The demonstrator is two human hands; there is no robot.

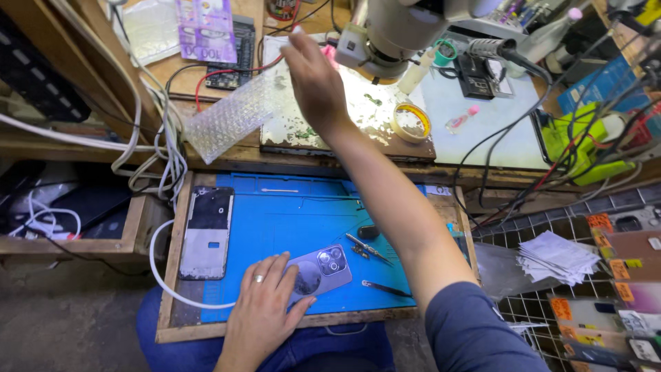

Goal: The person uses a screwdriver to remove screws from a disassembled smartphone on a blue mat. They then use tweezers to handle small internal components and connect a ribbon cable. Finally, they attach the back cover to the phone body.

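Note:
My left hand (pixel 265 303) lies flat on a lilac phone (pixel 320 270) that rests camera side up on the blue work mat (pixel 296 220); a ring shows on one finger. My right hand (pixel 313 79) reaches far forward to the bench under the microscope (pixel 389 31) and grips the edge of a sheet of bubble wrap (pixel 231 117), which hangs tilted to the left. Tweezers (pixel 368 248) and a thin dark tool (pixel 385 288) lie on the mat right of the phone.
A phone frame with a dark screen (pixel 206 231) lies at the mat's left edge. A roll of tape (pixel 412 122) and a small bottle (pixel 460 120) sit on the bench. Cables (pixel 162 151) hang left; a paper stack (pixel 556 256) and packaged parts lie right.

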